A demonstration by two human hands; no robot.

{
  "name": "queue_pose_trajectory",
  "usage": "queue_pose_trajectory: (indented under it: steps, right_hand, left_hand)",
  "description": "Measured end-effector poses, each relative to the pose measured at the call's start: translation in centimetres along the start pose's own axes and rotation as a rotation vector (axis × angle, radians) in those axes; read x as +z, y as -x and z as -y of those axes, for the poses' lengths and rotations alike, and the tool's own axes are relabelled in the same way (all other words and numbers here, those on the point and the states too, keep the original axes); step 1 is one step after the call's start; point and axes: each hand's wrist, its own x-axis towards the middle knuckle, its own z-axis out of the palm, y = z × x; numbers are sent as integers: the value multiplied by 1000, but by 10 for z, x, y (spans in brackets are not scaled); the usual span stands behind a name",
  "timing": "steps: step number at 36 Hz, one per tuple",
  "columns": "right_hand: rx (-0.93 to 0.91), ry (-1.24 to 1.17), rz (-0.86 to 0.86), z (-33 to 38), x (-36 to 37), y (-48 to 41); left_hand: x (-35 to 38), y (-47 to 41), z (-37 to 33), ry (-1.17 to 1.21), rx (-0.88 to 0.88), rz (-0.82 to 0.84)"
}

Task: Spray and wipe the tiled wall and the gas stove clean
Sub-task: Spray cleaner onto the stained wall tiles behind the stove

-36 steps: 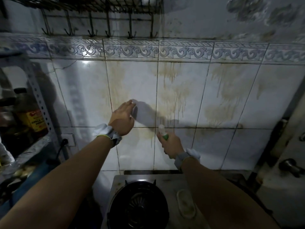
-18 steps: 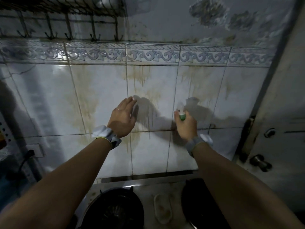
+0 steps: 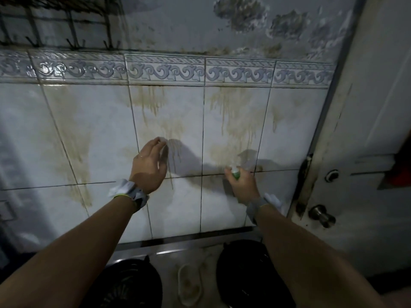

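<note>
The white tiled wall point(image 3: 93, 134) carries brown drip stains point(image 3: 233, 121) under a blue patterned border. My left hand point(image 3: 148, 165) lies flat against a middle tile, fingers together, pressing a pale cloth point(image 3: 164, 142) that only peeks out at the fingertips. My right hand point(image 3: 243, 185) grips a small spray bottle point(image 3: 235, 172) with a white nozzle and green collar, pointed at the wall close to a stained tile. Below, the gas stove point(image 3: 193, 252) shows its steel top and two black burners point(image 3: 251, 274), partly hidden by my forearms.
A white door with a round metal knob point(image 3: 321, 215) and a lock stands close on the right. A dark wire rack with hooks point(image 3: 73, 30) hangs at the upper left. Peeling, mouldy plaster point(image 3: 242, 16) covers the wall above the border.
The view has swung to the right, bringing the door in. My right hand has carried the spray bottle rightward to the stained tile. My left hand has stayed pressed on the wall.
</note>
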Motion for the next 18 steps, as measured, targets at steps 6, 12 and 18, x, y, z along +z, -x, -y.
queue_pose_trajectory:
  steps: [6,12,18]
  right_hand:
    - [-5,73,98,-27,14,17]
    - [102,100,43,-56,-4,16]
    - [182,120,-75,-83,-47,-3]
  left_hand:
    - [2,5,-11,-30,-15,-57]
    - [6,10,-14,-45,-57,-58]
    - [13,17,-19,-56,-63,-57]
